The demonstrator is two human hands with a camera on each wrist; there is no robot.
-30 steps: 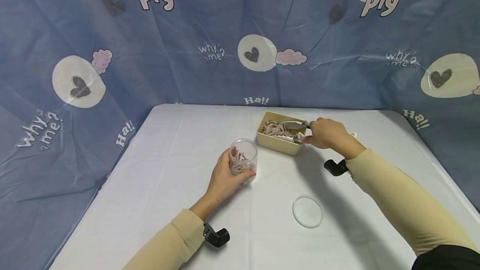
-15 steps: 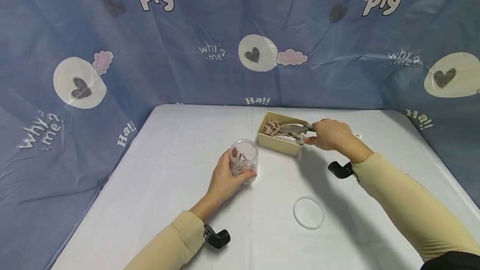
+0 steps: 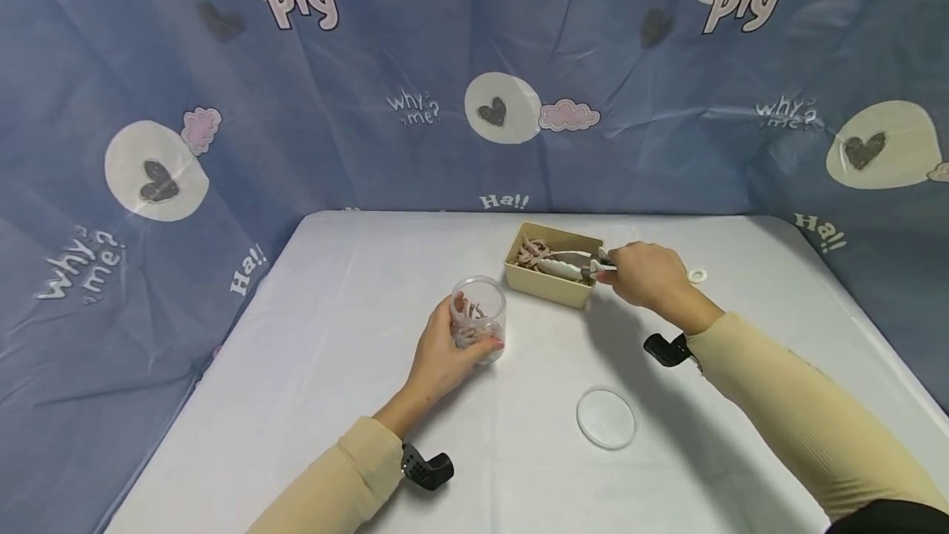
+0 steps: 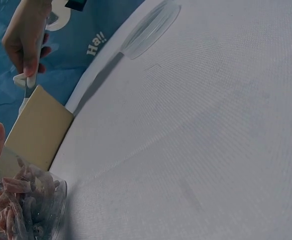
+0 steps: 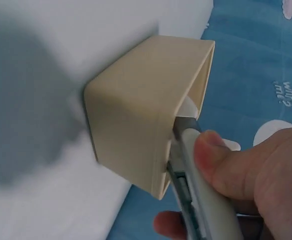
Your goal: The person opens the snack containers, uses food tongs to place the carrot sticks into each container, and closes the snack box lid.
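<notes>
My left hand (image 3: 443, 350) grips a clear plastic jar (image 3: 480, 303) that stands upright and open on the table. Brownish-pink strips (image 4: 17, 202) lie in its lower part. My right hand (image 3: 652, 277) holds a pair of tongs (image 5: 193, 170) by the handles, thumb on one arm. The white tips of the tongs reach into a cream rectangular box (image 3: 544, 287), beside more of the same strips (image 3: 531, 253) at its left end. Whether the tips pinch any strip cannot be made out. In the right wrist view the box wall hides the tips and the contents.
A clear round lid (image 3: 605, 419) lies on the white-covered table (image 3: 356, 287), in front of the box. A small white ring (image 3: 697, 276) is behind my right wrist. A blue printed cloth (image 3: 415, 163) hangs along the table's back and left.
The tongs have shifted and turned inside the box, their tips now lower among the strips. My right hand moved slightly right, then back left. My left hand and the jar stay put.
</notes>
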